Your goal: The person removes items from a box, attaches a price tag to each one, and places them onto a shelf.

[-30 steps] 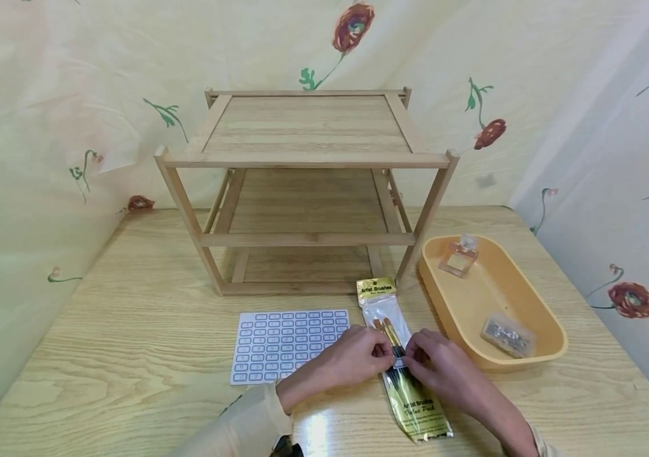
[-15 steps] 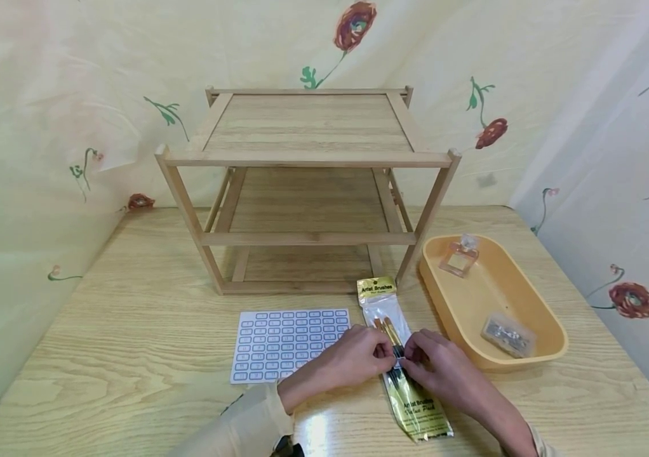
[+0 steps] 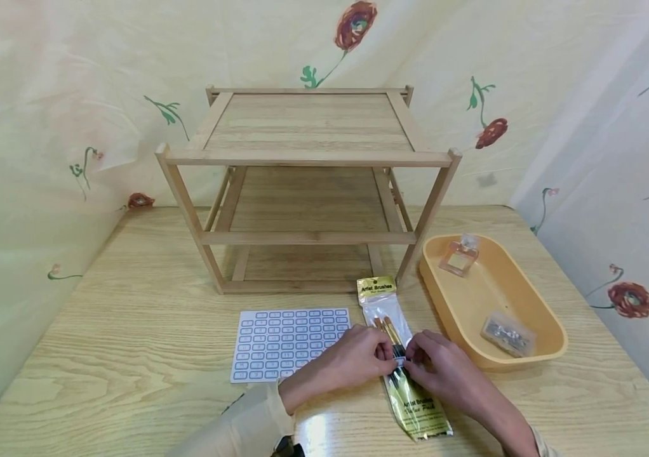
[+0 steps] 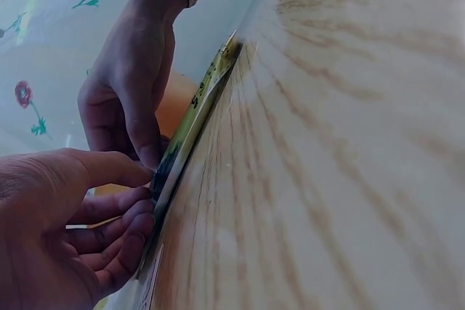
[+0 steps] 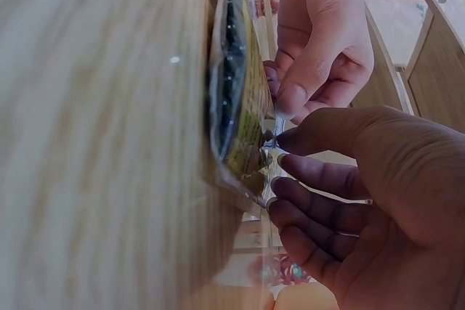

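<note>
A clear pack of artist brushes (image 3: 420, 406) with gold printing lies on the table, its brush tips toward the shelf. Over the brush handles is a small white label sticker (image 3: 399, 362) with a dark border. My left hand (image 3: 359, 355) pinches the label's left end with thumb and forefinger; my right hand (image 3: 444, 368) pinches its right end. Both sets of fingertips rest close to the pack. The left wrist view shows the pack (image 4: 195, 121) edge-on beside the fingers. How firmly the label touches the plastic is hidden by the fingers.
A sheet of numbered labels (image 3: 279, 343) lies left of the pack, partly under my left forearm. Behind stands a three-tier wooden shelf (image 3: 308, 238). At right, a yellow tray (image 3: 487, 292) holds a perfume bottle (image 3: 459, 255) and a small clear box (image 3: 508, 334).
Both hands stay almost in place over the pack, with only slight finger shifts at the label. The pack, sheet and tray have not moved.
</note>
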### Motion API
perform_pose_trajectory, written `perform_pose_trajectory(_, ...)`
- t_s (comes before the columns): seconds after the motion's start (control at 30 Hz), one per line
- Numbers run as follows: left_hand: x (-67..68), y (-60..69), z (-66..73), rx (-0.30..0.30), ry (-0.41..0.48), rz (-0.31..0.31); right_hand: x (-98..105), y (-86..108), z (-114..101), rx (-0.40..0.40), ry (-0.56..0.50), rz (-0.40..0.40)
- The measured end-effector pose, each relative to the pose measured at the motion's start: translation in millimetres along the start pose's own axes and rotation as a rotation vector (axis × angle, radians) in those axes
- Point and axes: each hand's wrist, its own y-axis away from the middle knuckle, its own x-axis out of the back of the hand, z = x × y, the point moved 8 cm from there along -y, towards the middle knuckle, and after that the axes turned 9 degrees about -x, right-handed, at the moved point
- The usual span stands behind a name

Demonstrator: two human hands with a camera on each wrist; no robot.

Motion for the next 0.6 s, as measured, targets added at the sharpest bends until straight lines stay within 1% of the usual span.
perform_pose_trajectory(0.3, 1.3, 1.7, -0.6, 0.006, -0.013, 0.015, -1.2, 0.0, 2.5, -0.03, 0.015, -0.014)
perform_pose_trajectory(0.6, 2.8, 2.0, -1.0, 0.011, -0.035, 0.019, 0.2, 0.5, 2.1, -0.036, 0.027, -0.01)
